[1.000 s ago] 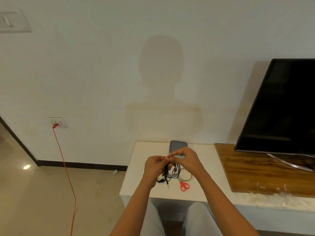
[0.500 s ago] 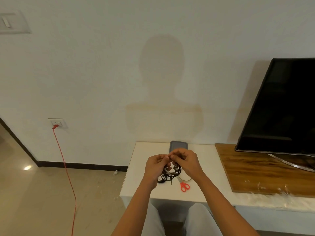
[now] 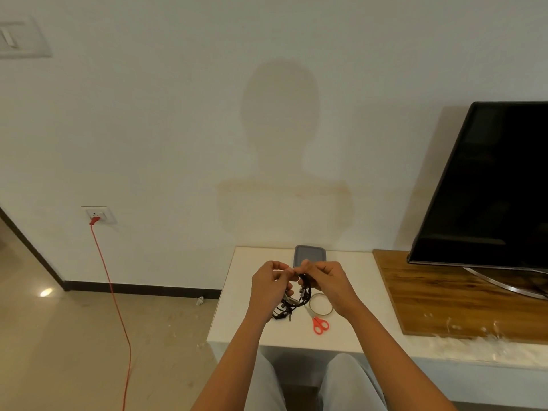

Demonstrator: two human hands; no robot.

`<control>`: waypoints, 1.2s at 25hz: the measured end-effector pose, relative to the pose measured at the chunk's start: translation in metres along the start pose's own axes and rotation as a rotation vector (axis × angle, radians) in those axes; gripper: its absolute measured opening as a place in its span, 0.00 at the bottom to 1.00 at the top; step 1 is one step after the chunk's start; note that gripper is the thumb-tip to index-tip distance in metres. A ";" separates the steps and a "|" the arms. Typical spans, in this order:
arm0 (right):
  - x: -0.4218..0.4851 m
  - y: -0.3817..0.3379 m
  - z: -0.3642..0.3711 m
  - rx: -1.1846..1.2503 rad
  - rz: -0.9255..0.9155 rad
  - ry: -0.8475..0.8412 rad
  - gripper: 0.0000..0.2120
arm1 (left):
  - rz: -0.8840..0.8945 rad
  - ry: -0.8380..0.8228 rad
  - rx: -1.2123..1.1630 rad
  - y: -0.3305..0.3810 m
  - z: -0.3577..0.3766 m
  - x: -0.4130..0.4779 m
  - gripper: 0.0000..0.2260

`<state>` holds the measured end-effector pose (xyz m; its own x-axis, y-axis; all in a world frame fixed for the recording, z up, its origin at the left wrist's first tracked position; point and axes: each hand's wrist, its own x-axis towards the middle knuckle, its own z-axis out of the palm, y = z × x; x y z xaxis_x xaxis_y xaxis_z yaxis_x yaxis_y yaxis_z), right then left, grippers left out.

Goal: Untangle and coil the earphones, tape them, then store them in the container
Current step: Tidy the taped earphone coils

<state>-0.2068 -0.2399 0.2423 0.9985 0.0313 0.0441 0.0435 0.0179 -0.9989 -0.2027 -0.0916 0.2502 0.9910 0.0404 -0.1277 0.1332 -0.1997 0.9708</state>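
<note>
earphones (image 3: 296,301): black tangle hanging between both hands over the white table (image 3: 243,321); can't tell if the low end touches it
left hand (image 3: 269,284): fingers curled, thumb and forefinger pinching cable at the top of the tangle
right hand (image 3: 329,280): fingers curled, pinching the cable just beside the left pinch
container (image 3: 310,255): grey, lid on, 12 o'clock of the earphones, by the wall
tape roll (image 3: 310,305): clear ring, flat, 3 o'clock
scissors (image 3: 321,325): red handles, 5 o'clock, near the tape roll
wooden board (image 3: 444,298): 3 o'clock, past the table, carries a dark TV (image 3: 498,185)
room: pale wall with the person's shadow (image 3: 281,129); wall socket (image 3: 99,215) at 9 o'clock, red cable (image 3: 112,292) running down to the beige tiled floor (image 3: 74,336)
</note>
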 end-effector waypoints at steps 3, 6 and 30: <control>0.002 0.001 0.001 -0.035 0.005 0.036 0.06 | -0.006 -0.011 -0.023 0.001 0.000 0.000 0.04; 0.000 -0.001 -0.002 -0.123 -0.047 0.001 0.05 | -0.004 -0.045 0.003 0.004 -0.004 0.001 0.05; 0.001 0.012 0.000 -0.377 0.001 0.071 0.13 | -0.089 -0.038 0.017 -0.010 0.000 0.001 0.06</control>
<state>-0.2055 -0.2399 0.2306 0.9977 -0.0381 0.0552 0.0383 -0.3518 -0.9353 -0.2029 -0.0897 0.2406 0.9749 0.0215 -0.2217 0.2211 -0.2131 0.9517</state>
